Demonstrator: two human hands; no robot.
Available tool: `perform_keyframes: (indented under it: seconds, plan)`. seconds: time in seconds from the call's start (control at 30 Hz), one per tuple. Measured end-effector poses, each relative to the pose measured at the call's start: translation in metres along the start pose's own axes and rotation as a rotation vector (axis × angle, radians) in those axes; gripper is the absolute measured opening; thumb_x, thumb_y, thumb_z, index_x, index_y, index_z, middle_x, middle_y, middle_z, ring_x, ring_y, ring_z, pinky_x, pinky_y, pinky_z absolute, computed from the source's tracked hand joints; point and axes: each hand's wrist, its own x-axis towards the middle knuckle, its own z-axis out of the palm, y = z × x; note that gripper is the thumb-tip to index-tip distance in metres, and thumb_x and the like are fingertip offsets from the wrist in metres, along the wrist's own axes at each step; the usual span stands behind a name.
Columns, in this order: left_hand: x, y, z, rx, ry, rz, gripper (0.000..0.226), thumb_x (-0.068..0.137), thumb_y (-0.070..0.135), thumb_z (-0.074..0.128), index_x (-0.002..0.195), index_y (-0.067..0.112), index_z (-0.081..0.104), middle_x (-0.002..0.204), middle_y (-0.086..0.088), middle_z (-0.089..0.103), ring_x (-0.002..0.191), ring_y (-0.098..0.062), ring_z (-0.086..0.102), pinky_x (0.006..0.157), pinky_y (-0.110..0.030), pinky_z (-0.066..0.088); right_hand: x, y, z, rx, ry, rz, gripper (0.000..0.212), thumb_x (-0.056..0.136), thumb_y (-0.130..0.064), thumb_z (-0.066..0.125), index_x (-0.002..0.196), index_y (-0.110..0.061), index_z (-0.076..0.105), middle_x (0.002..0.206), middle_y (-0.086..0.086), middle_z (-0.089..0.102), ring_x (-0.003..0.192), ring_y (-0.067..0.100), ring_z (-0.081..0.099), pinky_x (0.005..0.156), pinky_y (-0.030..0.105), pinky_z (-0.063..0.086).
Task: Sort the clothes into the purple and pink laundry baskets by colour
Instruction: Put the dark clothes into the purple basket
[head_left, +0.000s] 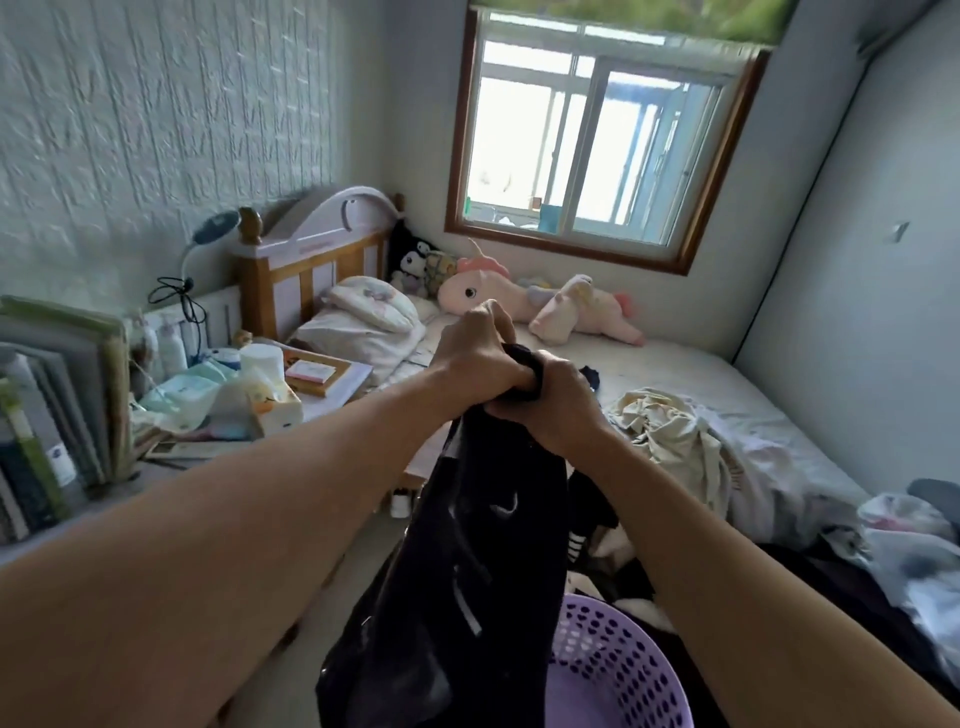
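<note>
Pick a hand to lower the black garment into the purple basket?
Right, probably. Both hands grip the black garment at its top, but the right hand is on the side of the purple basket, lower right of the hanging cloth; the left hand would need to cross over.

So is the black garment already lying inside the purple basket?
No, both the left hand and right hand grip the black garment up in the air, hanging beside the purple basket.
</note>
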Motion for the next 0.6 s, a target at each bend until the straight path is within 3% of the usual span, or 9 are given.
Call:
perform_keyframes:
  seconds: [0.17,0.3,0.4,0.47,0.6]
  plan:
    - [-0.006,-0.001,-0.037,-0.294,-0.099,0.041,0.045,0.067,0.008,0.083,0.097,0.017,0.051,0.090,-0.009,0.068,0.077,-0.017,0.064,0.072,-0.028,0.053,0.007,-0.020,-0.022,0.225,0.088,-0.009,0.014,0.075,-0.012,0.076,0.082,-0.017,0.066,0.078,0.005,0.067,0.075,0.021,0.063,0.077,0.044,0.052]
    - [-0.012,-0.020,-0.048,-0.045,-0.316,-0.059,0.051,0.066,0.012,0.082,0.110,0.019,0.056,0.097,-0.005,0.068,0.089,-0.018,0.066,0.078,-0.028,0.055,0.009,-0.037,-0.038,0.320,0.107,-0.001,0.017,0.080,-0.006,0.071,0.095,-0.012,0.067,0.092,0.010,0.071,0.091,0.029,0.067,0.090,0.049,0.051]
    - [-0.014,-0.027,-0.043,0.038,-0.343,-0.091,0.031,0.074,0.017,0.075,0.103,0.019,0.065,0.095,-0.003,0.068,0.092,-0.019,0.064,0.079,-0.027,0.051,0.011,-0.047,-0.048,0.337,0.134,-0.033,0.018,0.081,-0.003,0.070,0.095,-0.014,0.066,0.090,0.005,0.068,0.089,0.025,0.065,0.088,0.041,0.052]
    - [-0.012,-0.023,-0.039,0.068,-0.313,-0.092,0.007,0.084,0.018,0.067,0.090,0.015,0.066,0.088,-0.005,0.064,0.086,-0.020,0.060,0.071,-0.025,0.044,0.014,-0.049,-0.057,0.251,0.204,-0.042,0.017,0.080,-0.007,0.071,0.096,-0.007,0.067,0.091,0.010,0.069,0.088,0.028,0.066,0.083,0.040,0.052]
    - [-0.003,-0.008,-0.037,0.142,-0.147,-0.013,0.008,0.091,0.021,0.058,0.083,0.018,0.060,0.085,-0.008,0.062,0.085,-0.027,0.060,0.070,-0.027,0.042,0.016,-0.044,-0.079,-0.183,0.338,-0.137,0.036,0.077,-0.010,0.072,0.110,-0.006,0.056,0.098,0.008,0.063,0.086,0.020,0.057,0.072,0.025,0.045]
